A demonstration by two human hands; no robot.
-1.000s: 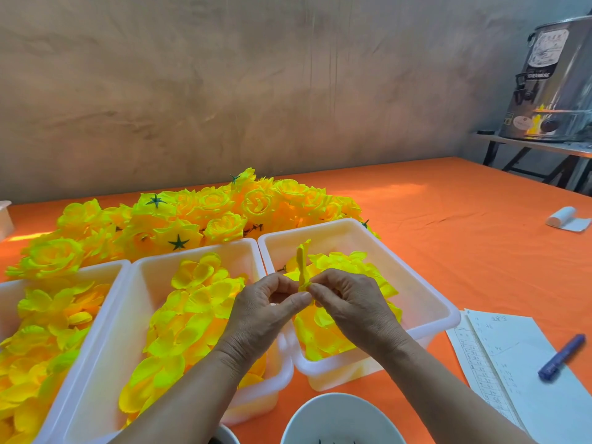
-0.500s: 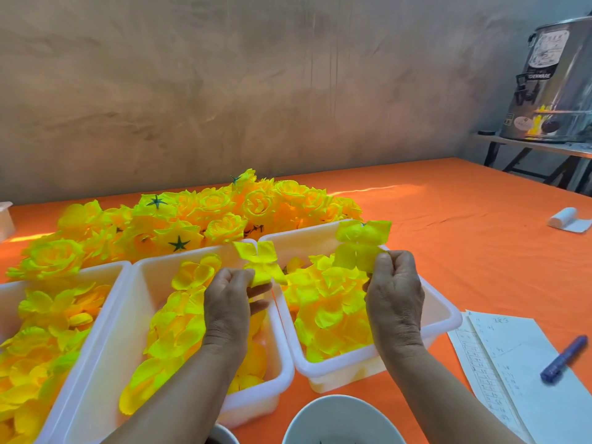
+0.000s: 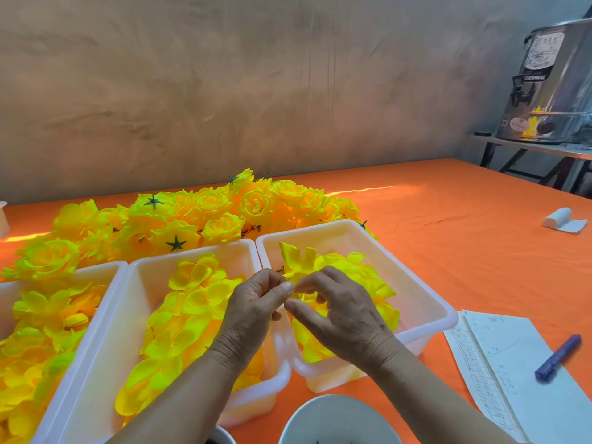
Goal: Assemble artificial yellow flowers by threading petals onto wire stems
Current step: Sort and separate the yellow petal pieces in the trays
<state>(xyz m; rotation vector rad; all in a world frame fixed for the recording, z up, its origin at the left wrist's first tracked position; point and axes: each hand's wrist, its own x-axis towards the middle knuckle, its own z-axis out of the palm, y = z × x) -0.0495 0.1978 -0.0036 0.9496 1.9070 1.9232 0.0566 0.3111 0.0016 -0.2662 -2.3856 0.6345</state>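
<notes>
Petal cluster (image 3: 298, 259), thin ruffled yellow fabric, rises above the white plastic tray (image 3: 336, 238); left hand (image 3: 253, 310) and right hand (image 3: 344, 315) pinch its base, fingertips together.

You have little to read here. On the steel urn (image 3: 557, 91), which stands on the side table (image 3: 525, 146) at the far right, a white label (image 3: 544, 51) carries print too blurred to make out. Below it a dark strip (image 3: 534, 77) bears pale capitals that seem to end in "WARE". A round badge (image 3: 519, 124) near the urn's base is illegible. At the near right edge of the orange table (image 3: 448, 251), the paper sheets (image 3: 506, 363) show a ruled grid with handwritten entries, none readable.
</notes>
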